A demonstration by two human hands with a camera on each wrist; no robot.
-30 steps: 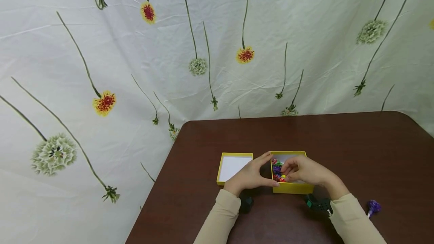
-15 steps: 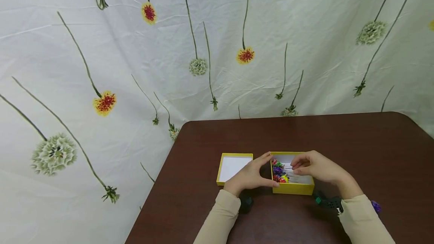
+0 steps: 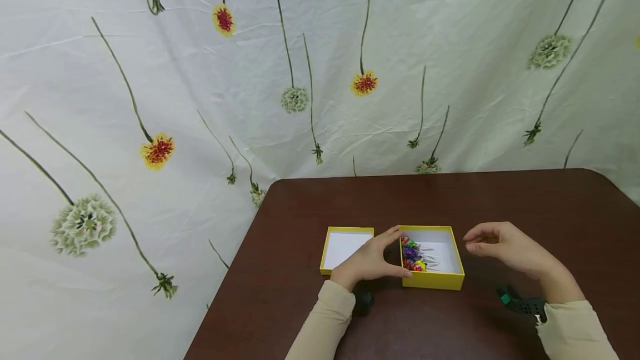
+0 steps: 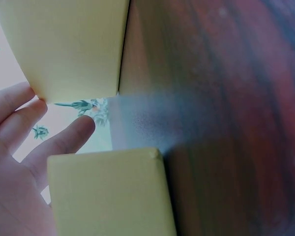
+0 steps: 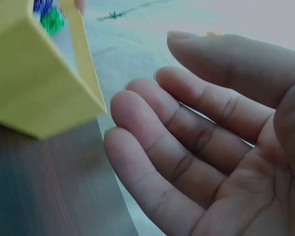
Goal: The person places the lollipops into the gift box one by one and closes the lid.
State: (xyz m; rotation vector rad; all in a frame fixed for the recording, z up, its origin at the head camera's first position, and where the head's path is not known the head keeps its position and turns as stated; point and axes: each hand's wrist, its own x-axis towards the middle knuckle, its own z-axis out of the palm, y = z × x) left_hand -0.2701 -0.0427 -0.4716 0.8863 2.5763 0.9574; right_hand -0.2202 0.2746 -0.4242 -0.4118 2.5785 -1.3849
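**Desk:** What do we have in the lower middle of the head view?

**Photo:** We see a yellow box [image 3: 433, 280], lid off, on a dark brown table [image 3: 500, 199]. The left hand [image 3: 372, 260] clasps the box's left wall between thumb and forefinger. The right hand [image 3: 505, 246] hovers to the right of the box, apart from it. Its fingers are relaxed and loosely curved, and it holds nothing.

**Desk:** Which step do we call it?

**Photo:** We judge it a pause in work on the box's contents, with one hand steadying the box and the other free. We think any further reach inside calls for the right hand to come in over the right rim and for a fine pinch, because the sticks are thin.

**Desk:** How does the box look?

**Photo:** It is shallow and square with a white floor. Lollipops [image 3: 411, 254] in purple, green, red and yellow wrappers are bunched at its left side, their white sticks pointing right. Its lid [image 3: 346, 246] lies upturned just left of the steadying hand, and a flowered cloth [image 3: 250, 71] fills the upper frame
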